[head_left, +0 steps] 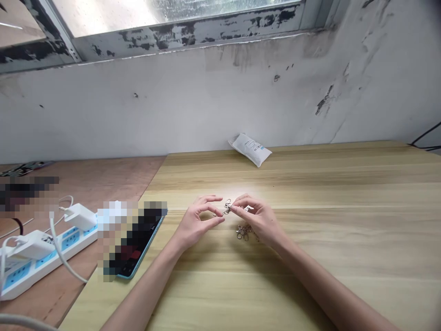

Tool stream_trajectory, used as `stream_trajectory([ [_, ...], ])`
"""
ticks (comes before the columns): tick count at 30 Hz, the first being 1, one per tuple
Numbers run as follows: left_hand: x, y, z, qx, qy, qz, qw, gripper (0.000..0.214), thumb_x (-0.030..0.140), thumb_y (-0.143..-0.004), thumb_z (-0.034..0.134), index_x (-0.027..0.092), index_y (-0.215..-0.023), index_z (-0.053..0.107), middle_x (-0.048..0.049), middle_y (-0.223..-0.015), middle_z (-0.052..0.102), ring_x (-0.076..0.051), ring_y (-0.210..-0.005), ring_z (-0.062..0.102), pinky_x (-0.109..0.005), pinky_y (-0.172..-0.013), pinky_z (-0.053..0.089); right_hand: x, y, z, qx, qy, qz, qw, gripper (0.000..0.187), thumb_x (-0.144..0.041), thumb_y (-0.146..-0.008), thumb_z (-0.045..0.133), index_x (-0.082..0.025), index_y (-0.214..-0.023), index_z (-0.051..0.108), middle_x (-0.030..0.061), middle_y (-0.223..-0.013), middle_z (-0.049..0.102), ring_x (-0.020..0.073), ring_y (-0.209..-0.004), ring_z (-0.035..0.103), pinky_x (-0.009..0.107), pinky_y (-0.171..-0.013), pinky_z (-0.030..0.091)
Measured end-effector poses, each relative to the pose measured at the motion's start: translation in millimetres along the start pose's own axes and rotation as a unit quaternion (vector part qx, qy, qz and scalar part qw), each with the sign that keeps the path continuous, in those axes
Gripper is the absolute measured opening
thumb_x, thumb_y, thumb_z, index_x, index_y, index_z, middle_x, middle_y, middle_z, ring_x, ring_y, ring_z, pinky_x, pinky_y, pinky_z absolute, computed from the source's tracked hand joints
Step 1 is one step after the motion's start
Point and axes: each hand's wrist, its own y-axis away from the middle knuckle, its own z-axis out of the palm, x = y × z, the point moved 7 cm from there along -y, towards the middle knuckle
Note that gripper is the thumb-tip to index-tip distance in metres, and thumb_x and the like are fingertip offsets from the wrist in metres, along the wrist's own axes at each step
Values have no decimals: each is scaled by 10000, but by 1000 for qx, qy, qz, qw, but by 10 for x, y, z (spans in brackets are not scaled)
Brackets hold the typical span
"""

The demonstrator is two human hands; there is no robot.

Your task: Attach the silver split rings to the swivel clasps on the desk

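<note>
Both hands meet over the middle of the light wooden table (310, 207). My left hand (198, 223) pinches a thin metal ring (216, 214) between thumb and fingers. My right hand (257, 216) pinches a small silver clasp (228, 205) at its fingertips, and the clasp touches the ring. A small heap of several more silver clasps (243, 231) lies on the table just under my right hand.
A small white packet (250, 149) lies at the back by the wall. A phone with a blue case (138, 248) sits at the table's left edge. A white power strip (44, 250) with chargers and cables lies on the brown board to the left.
</note>
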Motion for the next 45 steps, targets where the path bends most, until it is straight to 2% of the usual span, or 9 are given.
stream_trajectory([
  [3,35,1,-11,8,-15,23,1000,67,307,-778,733,247,-754,717,-36,-1312,605,-265,-1371,390,-512,-1144,281,-29,19,-6,13,82,-15,996,207,-403,-867,626,-228,-870,737,88,-999,623,224,-926,605,315,-651,486],
  [5,49,6,-23,18,-25,34,999,60,305,-781,734,248,-766,720,-34,-1344,581,-266,-1398,351,-526,-1157,252,-98,53,29,12,152,-58,987,193,-358,-881,609,-242,-977,730,104,-1075,604,251,-1040,576,374,-779,501],
  [9,58,21,-7,26,-20,42,999,52,296,-783,735,248,-770,722,-36,-1364,562,-272,-1416,322,-542,-1159,248,-193,145,216,-32,228,-124,965,184,-309,-882,622,-274,-1044,700,90,-1116,607,258,-1095,552,464,-935,430],
  [13,82,40,40,38,-26,51,998,43,284,-785,737,248,-767,720,-34,-1346,571,-265,-1396,348,-538,-1151,272,-185,189,335,-47,228,-129,964,141,-237,-935,546,-254,-957,684,64,-1040,640,220,-1005,576,424,-888,436],
  [19,115,61,10,92,-63,71,991,35,271,-801,721,253,-771,720,-32,-1310,591,-260,-1353,387,-529,-1128,304,-190,195,389,-90,237,-133,958,197,-208,-983,444,-242,-1013,635,49,-960,662,205,-916,567,384,-825,430],
  [34,22,16,11,53,-10,16,998,154,344,-769,745,271,-904,748,-50,-1301,608,-259,-1293,471,-487,-1121,333,-234,184,316,-53,311,-204,927,217,-220,-984,460,-230,-1089,650,75,-1039,688,224,-981,565,388,-849,382],
  [38,63,5,-28,66,-34,43,996,83,329,-779,740,249,-796,752,-50,-1260,641,-262,-1292,471,-500,-1107,352,-241,160,258,-39,318,-198,926,204,-295,-976,491,-235,-968,686,66,-942,693,217,-935,565,380,-835,372],
  [41,105,-1,-32,52,-95,75,991,85,323,-799,723,241,-780,736,-48,-1291,624,-270,-1323,433,-526,-1102,347,-247,131,224,-70,300,-161,938,265,-349,-974,489,-223,-841,681,48,-805,669,206,-865,551,381,-841,369],
  [45,233,42,58,29,-262,167,950,75,261,-842,678,241,-777,710,-37,-1340,591,-284,-1368,383,-594,-1156,201,-222,117,185,-118,251,-72,958,379,-400,-982,443,-206,-737,657,25,-703,628,179,-755,540,378,-842,391],
])
